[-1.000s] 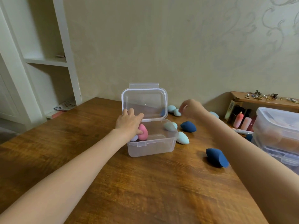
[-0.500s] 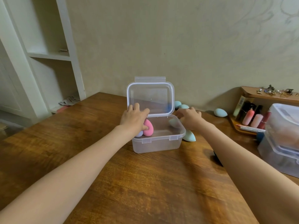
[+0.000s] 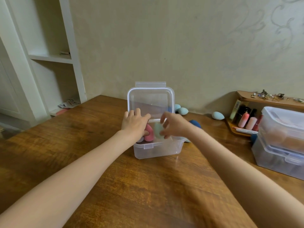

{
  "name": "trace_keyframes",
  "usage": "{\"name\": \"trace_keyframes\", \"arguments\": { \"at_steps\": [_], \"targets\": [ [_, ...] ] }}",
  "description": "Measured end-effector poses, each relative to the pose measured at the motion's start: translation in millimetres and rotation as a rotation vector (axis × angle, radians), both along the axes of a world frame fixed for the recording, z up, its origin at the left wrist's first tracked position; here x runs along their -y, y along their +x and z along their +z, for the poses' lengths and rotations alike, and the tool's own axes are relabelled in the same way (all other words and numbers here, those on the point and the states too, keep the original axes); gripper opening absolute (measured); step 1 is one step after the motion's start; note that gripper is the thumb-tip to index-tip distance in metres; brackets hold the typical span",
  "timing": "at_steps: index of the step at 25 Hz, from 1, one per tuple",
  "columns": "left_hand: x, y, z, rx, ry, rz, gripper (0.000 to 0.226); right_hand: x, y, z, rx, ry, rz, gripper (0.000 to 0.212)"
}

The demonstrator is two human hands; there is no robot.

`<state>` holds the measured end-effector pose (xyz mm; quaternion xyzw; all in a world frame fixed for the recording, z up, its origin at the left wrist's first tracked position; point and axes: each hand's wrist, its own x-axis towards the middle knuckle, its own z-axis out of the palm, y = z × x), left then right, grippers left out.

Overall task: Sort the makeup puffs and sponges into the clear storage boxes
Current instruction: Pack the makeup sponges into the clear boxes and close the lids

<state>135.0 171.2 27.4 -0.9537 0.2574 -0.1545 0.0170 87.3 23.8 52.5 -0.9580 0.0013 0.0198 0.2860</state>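
1. Head view, biggest thing first: the wooden table (image 3: 148, 186) carries everything, with my two forearms reaching out across it.
2. At the right edge sit the stacked storage boxes (image 3: 279, 145), lids on, with peach-coloured shapes dimly showing through the upper one.
3. In the middle stands the open clear box (image 3: 158, 149), its lid (image 3: 150, 102) propped upright behind. Thin plastic like that should be light and apt to skid, so I judge it needs steadying.
4. My left hand (image 3: 134, 125) rests over the box's left rim with relaxed fingers, the thumb pressed against the pink sponge (image 3: 148, 134) inside — not a closed grip.
5. My right hand (image 3: 174, 125) hovers over the box with its fingers pinched round the mint sponge (image 3: 158, 130), just inside the rim.
6. That sponge looks soft, springy and nearly weightless; best taken lightly round its fat middle, since the tapered tip would squirt free.
7. Loose ones wait behind — pale blue sponges (image 3: 182, 110) by the wall, another pale blue sponge (image 3: 218, 115) further right, a dark blue sponge (image 3: 195, 123) near my wrist.
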Motion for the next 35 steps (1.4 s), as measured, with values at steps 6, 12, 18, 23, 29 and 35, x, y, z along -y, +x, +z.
{"name": "trace_keyframes", "arguments": {
  "at_steps": [6, 12, 18, 23, 29, 35],
  "targets": [
    [0, -5, -1, -0.063, -0.053, -0.174, 0.034, -12, 14, -21, 0.063, -0.401, -0.065, 0.028],
    [-2, 0, -1, -0.206, -0.049, -0.293, 0.036, -14, 6, -15, 0.088, -0.411, -0.053, 0.018],
    [-3, 2, -2, -0.256, -0.116, -0.307, 0.036, 51, -8, 24, 0.086, -0.381, -0.254, 0.017],
    [0, 0, -3, -0.245, -0.111, -0.300, 0.033, 67, -17, -25, -0.085, -0.314, -0.175, 0.023],
    [-1, 2, -2, -0.242, -0.096, -0.311, 0.034, 57, -9, 40, 0.308, -0.099, -0.223, 0.031],
    [0, 1, 0, -0.221, -0.018, -0.276, 0.035, 1, 5, 6, 0.010, -0.599, 0.050, 0.019]
  ]
}}
